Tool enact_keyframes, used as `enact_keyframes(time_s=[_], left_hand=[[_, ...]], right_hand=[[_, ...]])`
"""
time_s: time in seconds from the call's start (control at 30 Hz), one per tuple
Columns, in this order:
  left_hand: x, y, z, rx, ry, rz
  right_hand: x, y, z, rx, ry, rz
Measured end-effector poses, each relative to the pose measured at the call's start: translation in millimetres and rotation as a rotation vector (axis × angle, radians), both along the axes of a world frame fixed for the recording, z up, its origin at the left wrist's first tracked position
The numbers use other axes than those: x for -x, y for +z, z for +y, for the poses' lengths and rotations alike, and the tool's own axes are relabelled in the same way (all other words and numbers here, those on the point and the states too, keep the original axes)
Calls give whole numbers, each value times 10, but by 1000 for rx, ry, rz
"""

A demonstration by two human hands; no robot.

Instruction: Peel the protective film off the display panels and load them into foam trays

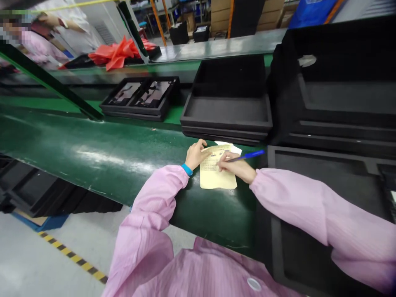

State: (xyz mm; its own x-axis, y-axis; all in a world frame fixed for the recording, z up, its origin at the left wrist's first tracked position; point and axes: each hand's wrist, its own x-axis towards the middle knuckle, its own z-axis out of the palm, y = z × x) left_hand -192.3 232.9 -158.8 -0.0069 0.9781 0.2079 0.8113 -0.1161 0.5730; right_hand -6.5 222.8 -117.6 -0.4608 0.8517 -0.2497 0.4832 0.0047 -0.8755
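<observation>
A yellow sheet of notepaper [218, 180] with rows of handwriting lies on the green workbench [148, 152]. Closed around a blue pen [254, 154], my right hand [233, 165] rests on the sheet, the pen's back end pointing right. The pen's tip is hidden by my fingers. My left hand [195, 154], with a blue band [187, 169] at the wrist, lies at the sheet's upper left edge, fingers stretched over the paper. A white slip of paper [236, 150] shows from under the sheet's top.
Behind the paper stand stacked black trays [227, 109], with taller black trays [346, 99] at the right. A divided black tray [140, 99] holds device parts. Another black tray [278, 255] lies under my right forearm. Red sheets [119, 51] and a co-worker [71, 24] are beyond a green post [52, 82].
</observation>
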Motion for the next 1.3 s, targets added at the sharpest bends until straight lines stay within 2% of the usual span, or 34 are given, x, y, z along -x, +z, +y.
enact_keyframes(time_s=[0.1, 0.23, 0.63, 0.9, 1.03, 1.17, 1.3], left_hand=[[21, -26, -13, 39, -30, 7], [33, -31, -19, 59, -35, 15], [25, -9, 9, 96, -41, 32], [25, -35, 11, 95, -38, 49], [36, -47, 17, 79, -32, 52], [66, -51, 16, 42, -28, 26], [97, -63, 14, 9, -41, -16]], right_hand=[[-6, -123, -114, 2, 23, -79], [13, -198, -74, -31, 24, -129], [38, -118, -129, -148, 37, -178], [36, -195, -127, -252, 83, -230], [3, -127, -34, -385, 57, -308], [15, 0, -18, -558, 50, -496], [-134, 299, -207, -653, 92, -634]])
